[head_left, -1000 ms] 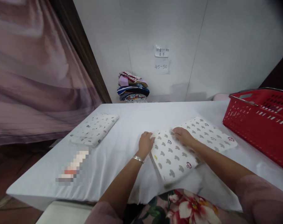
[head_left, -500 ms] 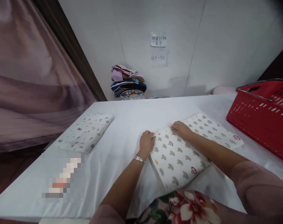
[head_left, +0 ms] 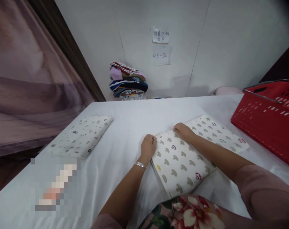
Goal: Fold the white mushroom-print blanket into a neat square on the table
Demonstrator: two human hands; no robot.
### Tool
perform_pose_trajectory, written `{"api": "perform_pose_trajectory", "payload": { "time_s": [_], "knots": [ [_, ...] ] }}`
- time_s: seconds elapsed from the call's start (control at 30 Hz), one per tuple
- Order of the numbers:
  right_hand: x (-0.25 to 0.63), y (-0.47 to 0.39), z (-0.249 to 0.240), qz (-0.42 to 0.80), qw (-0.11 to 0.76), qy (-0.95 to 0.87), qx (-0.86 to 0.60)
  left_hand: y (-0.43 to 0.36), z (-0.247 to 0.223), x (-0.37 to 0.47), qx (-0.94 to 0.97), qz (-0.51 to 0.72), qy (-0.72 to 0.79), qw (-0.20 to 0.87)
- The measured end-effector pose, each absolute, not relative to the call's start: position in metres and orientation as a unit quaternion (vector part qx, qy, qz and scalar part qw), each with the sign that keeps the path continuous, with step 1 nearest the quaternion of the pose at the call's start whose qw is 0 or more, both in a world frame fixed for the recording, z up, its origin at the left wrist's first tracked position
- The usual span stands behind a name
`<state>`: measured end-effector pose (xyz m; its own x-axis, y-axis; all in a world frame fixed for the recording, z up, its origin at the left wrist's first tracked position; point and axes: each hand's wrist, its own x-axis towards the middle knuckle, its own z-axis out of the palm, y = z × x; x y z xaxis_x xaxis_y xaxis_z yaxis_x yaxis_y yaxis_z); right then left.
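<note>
A pale wall (head_left: 182, 19) stood behind the table (head_left: 132, 116), with two notes (head_left: 160, 35) stuck on it, the lower one reading 45-50. A mauve curtain (head_left: 22, 79) hung at the left. The table wore a white cover, creased near the front. At its right stood a red basket (head_left: 261, 127), slotted through its walls, a metal handle (head_left: 261, 96) along the rim; the near side hid the basket's floor from view. The mushroom cloth (head_left: 176, 162) lay folded flat on the table, close to the person. The left hand (head_left: 148, 148) was at its far left corner, fingers curled and closed on the edge. The right hand (head_left: 184, 131) rested at the far edge, fingers together and bent over; whether they pinched the fabric, I could not tell. Right of that hand, more mushroom-print fabric (head_left: 213, 133) lay flat, towards the basket. On the table's left lay a folded grey-print cloth (head_left: 82, 135), with a pixelated patch (head_left: 59, 181) in front. Beyond the table's far edge rose a stack of fabrics (head_left: 127, 81)
</note>
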<state>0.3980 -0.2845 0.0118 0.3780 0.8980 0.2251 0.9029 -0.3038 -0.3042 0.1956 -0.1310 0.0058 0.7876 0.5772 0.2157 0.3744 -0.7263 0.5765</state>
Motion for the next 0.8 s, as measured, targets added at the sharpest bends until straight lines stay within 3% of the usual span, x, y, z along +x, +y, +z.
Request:
{"api": "perform_pose_trajectory", "payload": {
  "time_s": [0.37, 0.67, 0.8],
  "knots": [
    [0.406, -0.273, 0.001, -0.032, 0.166, -0.59, -0.79, -0.123, 0.008, 0.202, 0.905, 0.148, 0.288, 0.276],
    [0.412, -0.276, 0.013, -0.016, 0.113, -0.596, -0.795, -0.127, 0.018, 0.2, 0.959, 0.15, 0.208, 0.124],
    [0.424, -0.281, 0.012, 0.001, 0.122, -0.594, -0.795, -0.129, 0.023, 0.2, 0.946, 0.127, 0.244, 0.171]
  ]
}}
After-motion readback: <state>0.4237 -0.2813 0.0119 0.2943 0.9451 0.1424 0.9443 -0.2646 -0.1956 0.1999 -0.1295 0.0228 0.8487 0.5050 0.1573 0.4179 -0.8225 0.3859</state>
